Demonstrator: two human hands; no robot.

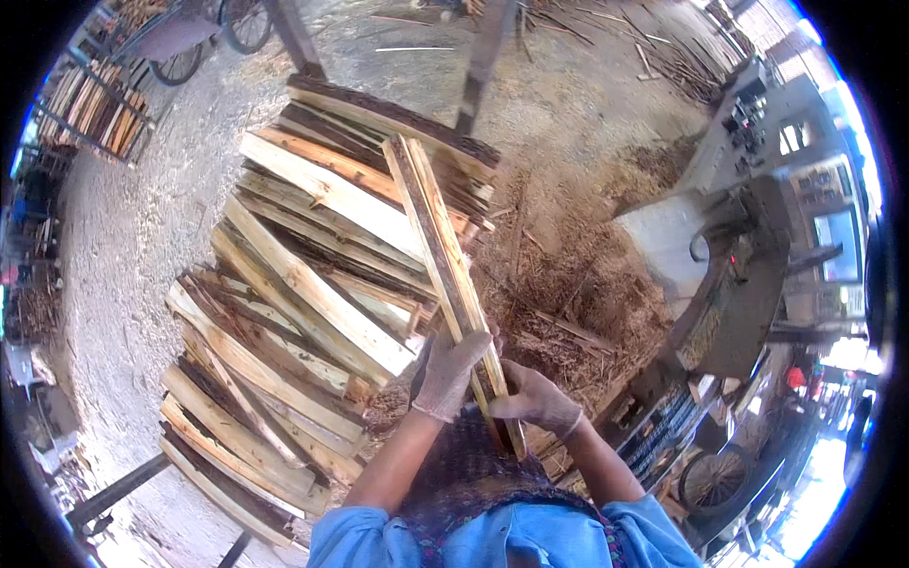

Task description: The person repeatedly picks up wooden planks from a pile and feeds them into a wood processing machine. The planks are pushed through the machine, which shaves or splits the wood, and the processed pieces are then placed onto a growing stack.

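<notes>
On my feed I can't see most L hand (453, 374) fingers: behind wood slab (431, 246). Spoked wheel (248, 21), upper L of slab, cut by top edge. Dark items (746, 121), upper R of slab, too small to ID. Red obj. (796, 378), far R of slab, blurred.

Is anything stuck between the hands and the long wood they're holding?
Only pale gloves: the left hand and right hand hold the long wood, with nothing else visible between.
</notes>
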